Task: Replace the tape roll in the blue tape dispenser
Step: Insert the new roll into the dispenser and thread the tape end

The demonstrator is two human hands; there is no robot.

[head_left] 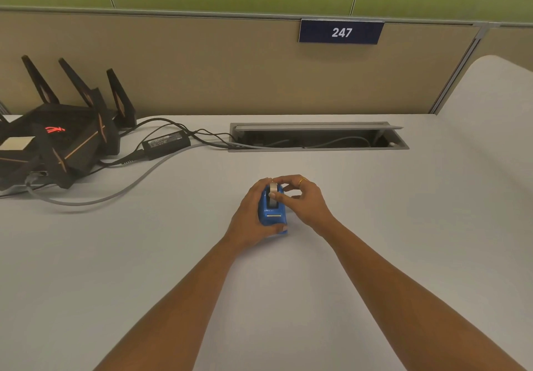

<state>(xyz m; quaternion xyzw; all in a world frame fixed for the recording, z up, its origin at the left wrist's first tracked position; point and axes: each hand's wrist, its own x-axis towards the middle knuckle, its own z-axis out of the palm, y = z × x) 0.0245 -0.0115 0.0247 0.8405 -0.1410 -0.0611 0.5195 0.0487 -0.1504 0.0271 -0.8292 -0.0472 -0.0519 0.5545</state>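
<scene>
The blue tape dispenser [273, 217] stands on the white desk [375, 226], its cutter end toward me. My left hand [250, 212] wraps around its left side and front base. A pale tape roll [272, 188] sits in the top slot of the dispenser. My right hand [302, 199] pinches this roll between thumb and fingers from the right side. A gold ring shows on one finger of that hand. The lower part of the roll is hidden inside the dispenser body.
A black router [57, 139] with upright antennas sits at the far left, with a power brick [165, 143] and cables trailing across the desk. An open cable tray [317, 137] is set into the desk at the back. A beige partition carries a sign "247" [341, 32].
</scene>
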